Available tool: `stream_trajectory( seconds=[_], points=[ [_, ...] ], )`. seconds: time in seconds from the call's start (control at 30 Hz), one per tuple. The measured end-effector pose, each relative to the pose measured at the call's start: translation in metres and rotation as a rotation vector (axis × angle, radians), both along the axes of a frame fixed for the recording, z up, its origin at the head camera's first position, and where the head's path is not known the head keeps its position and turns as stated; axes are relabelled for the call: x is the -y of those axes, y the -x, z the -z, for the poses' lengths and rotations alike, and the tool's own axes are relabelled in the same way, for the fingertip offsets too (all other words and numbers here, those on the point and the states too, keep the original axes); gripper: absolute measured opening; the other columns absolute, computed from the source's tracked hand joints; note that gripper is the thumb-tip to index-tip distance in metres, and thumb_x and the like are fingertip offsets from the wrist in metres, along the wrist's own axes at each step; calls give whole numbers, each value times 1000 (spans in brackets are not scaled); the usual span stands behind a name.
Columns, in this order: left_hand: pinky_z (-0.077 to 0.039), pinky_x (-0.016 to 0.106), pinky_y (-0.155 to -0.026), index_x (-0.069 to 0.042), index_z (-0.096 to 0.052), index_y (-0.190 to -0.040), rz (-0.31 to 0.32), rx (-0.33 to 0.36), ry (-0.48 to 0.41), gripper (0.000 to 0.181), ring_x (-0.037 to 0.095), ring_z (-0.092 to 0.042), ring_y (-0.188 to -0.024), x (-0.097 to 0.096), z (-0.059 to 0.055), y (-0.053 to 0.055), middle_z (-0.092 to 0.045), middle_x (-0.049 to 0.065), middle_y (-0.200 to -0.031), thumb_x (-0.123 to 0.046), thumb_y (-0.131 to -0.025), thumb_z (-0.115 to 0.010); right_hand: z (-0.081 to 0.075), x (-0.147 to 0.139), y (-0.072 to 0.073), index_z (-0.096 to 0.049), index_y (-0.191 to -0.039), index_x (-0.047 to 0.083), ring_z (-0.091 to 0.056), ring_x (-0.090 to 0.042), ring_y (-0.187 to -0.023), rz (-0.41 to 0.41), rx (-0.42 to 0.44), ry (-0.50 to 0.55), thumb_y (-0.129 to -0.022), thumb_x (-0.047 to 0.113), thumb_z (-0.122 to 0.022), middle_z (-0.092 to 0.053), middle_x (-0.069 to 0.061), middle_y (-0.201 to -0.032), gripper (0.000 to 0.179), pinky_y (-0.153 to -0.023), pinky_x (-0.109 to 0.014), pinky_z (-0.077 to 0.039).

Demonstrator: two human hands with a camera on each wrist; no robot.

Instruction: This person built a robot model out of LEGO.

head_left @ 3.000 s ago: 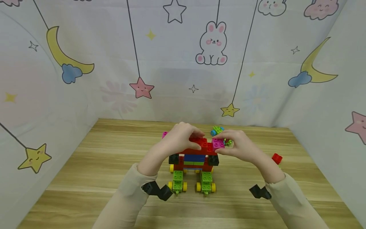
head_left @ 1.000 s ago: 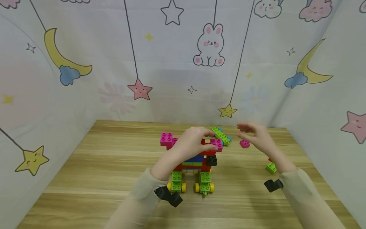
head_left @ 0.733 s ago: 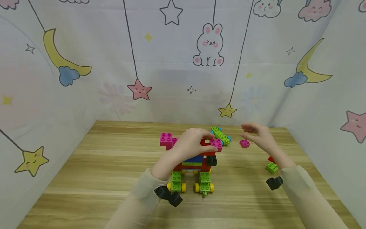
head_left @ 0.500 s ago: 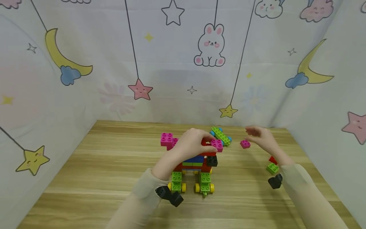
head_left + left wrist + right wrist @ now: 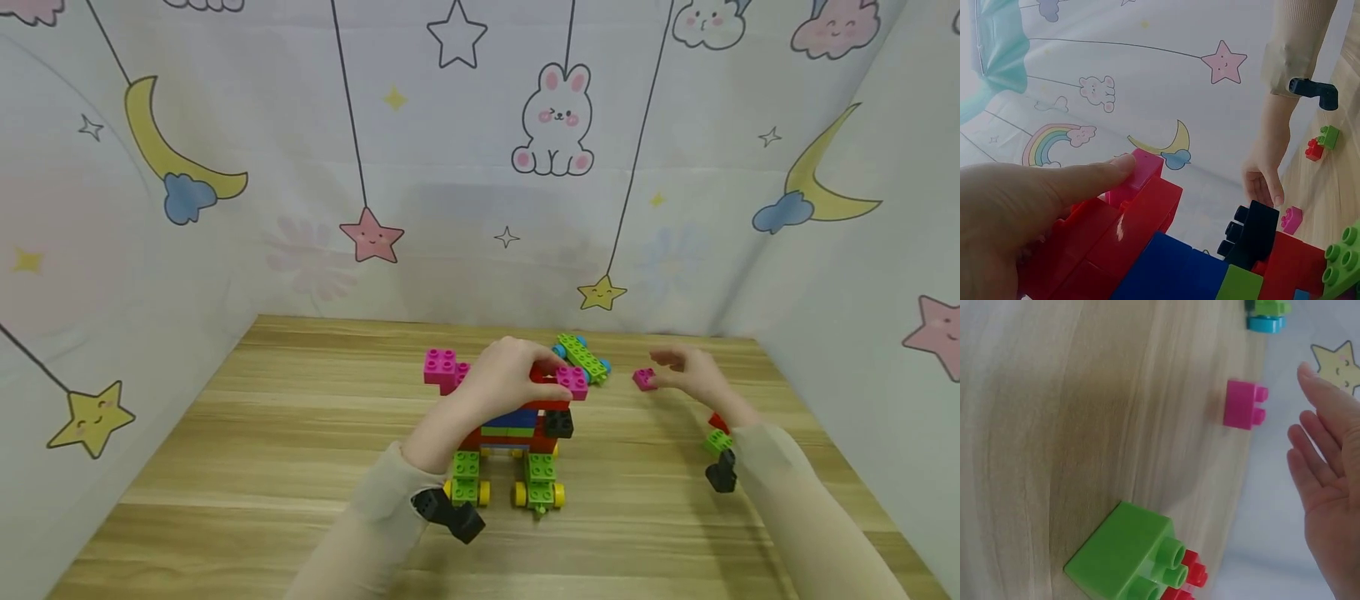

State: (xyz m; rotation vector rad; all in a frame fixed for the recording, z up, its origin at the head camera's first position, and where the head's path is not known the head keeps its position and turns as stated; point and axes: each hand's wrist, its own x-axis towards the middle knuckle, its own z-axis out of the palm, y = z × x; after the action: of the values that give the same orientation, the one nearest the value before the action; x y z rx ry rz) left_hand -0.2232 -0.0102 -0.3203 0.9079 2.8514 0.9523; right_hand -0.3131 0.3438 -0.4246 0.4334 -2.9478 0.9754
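My left hand (image 5: 501, 379) grips the red upper part of a toy brick model (image 5: 510, 421), with yellow wheels at its base. In the left wrist view, its thumb (image 5: 1097, 175) lies on a pink brick (image 5: 1141, 167) at the model's upper end. On the table, a loose pink brick (image 5: 642, 380) lies to the model's right. My right hand (image 5: 693, 375) hovers just beside that brick. The right wrist view shows the right hand (image 5: 1335, 481) with fingers extended and holding nothing, apart from the loose pink brick (image 5: 1239, 404). The left hand hides part of the model.
Behind the model lies a green brick base with blue wheels (image 5: 582, 358). A green brick (image 5: 717, 442) and a red brick (image 5: 717, 422) sit near the right forearm. A patterned cloth (image 5: 450, 275) hangs behind the wooden table (image 5: 300, 400).
My right hand let go of the pink brick at the model's right end, moved right, then lowered toward the loose pink brick. The left hand shifted right along the model's top, then stayed there.
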Motion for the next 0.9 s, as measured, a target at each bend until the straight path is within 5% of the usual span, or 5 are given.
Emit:
stream_trajectory(
  seconds=[0.27,0.6,0.9],
  points=[
    [-53,23,-78,-16,-73,-116,-8,15,8,40,13,-66,-91,0,1,0,-75,-2,-105,-39,-84,-76,13,-4,10,-51,-133,-13,-50,-50,-123,-74,55,-37,-86,13,-75,-52,-34,-134,59,-105,-59,-40],
    [-53,25,-81,-16,-73,-117,-15,17,11,41,13,-67,-95,0,0,1,-74,-3,-108,-40,-84,-76,17,-3,16,-48,-135,-14,-46,-52,-127,-72,110,-46,-84,13,-76,-48,-35,-137,64,-106,-61,-37],
    [-53,24,-82,-17,-73,-117,-20,17,14,41,13,-66,-96,0,0,1,-74,-3,-109,-41,-84,-76,24,-1,21,-52,-130,-14,-52,-52,-120,-86,82,-106,-84,10,-75,-54,-37,-129,57,-99,-60,-44]
  ],
)
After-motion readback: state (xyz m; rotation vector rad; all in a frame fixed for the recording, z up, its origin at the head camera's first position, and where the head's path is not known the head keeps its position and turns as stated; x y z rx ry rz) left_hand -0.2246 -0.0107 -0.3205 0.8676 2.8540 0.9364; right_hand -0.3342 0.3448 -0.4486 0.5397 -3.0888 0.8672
